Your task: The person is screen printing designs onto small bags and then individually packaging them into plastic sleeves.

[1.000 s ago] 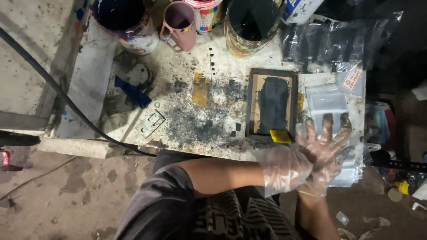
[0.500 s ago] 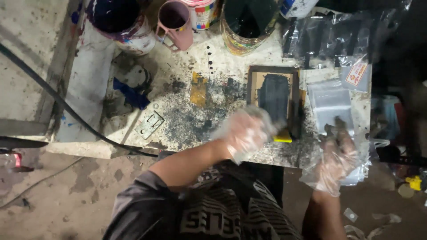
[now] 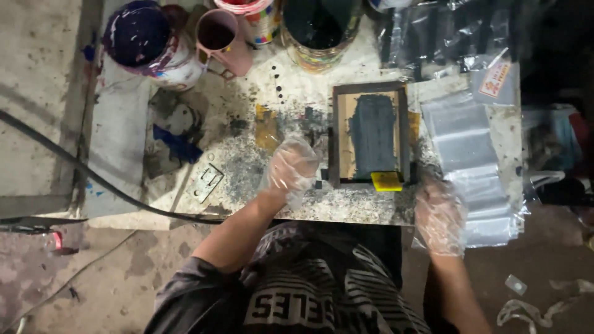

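Observation:
A small wooden printing frame (image 3: 370, 135) with a dark inked screen lies on the stained work table (image 3: 247, 161), a yellow squeegee piece (image 3: 387, 180) at its near edge. My left hand (image 3: 291, 168), in a clear plastic glove, rests on the table just left of the frame, fingers curled and blurred. My right hand (image 3: 440, 213), also gloved, hangs at the table's near edge beside a stack of clear plastic bags (image 3: 475, 159), to the right of the frame. Neither hand visibly holds anything.
Paint cans stand along the far edge: a dark blue one (image 3: 143, 40), a pink mug (image 3: 224, 38), a dark-filled can (image 3: 317, 31). More plastic bags (image 3: 445, 37) lie at the back right. A black cable (image 3: 80, 170) crosses the left side. A metal hinge plate (image 3: 208, 182) lies near the front.
My left hand swung from the bag stack at the right across to the spot left of the frame. My right hand drew back from the bags toward the table's near edge.

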